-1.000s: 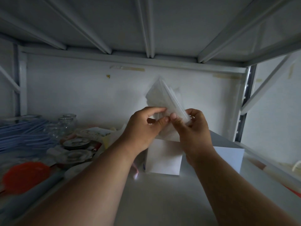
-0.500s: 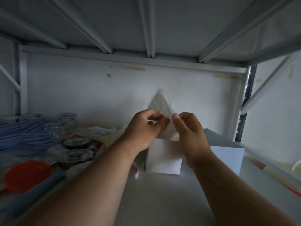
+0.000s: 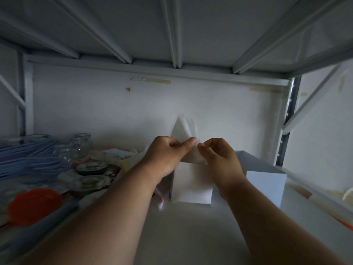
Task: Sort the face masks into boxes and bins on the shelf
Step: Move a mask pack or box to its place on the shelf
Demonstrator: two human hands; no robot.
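Pinching white masks (image 3: 182, 131) above the box (image 3: 192, 183), left hand (image 3: 166, 155); right hand (image 3: 219, 155) curled, fingers (image 3: 207, 148) empty.

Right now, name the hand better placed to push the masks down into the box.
Left. The left hand already pinches the masks above the white box. The right hand is beside them, fingers curled, apparently holding nothing.

Dim bay inside a metal rack. Grey ribbed shelf underside (image 3: 133, 25) overhead. White back wall (image 3: 86, 111), tape strips (image 3: 150, 79) near its top. Slotted upright (image 3: 291, 104) at right with a diagonal brace (image 3: 313, 94). Pale light from the right.
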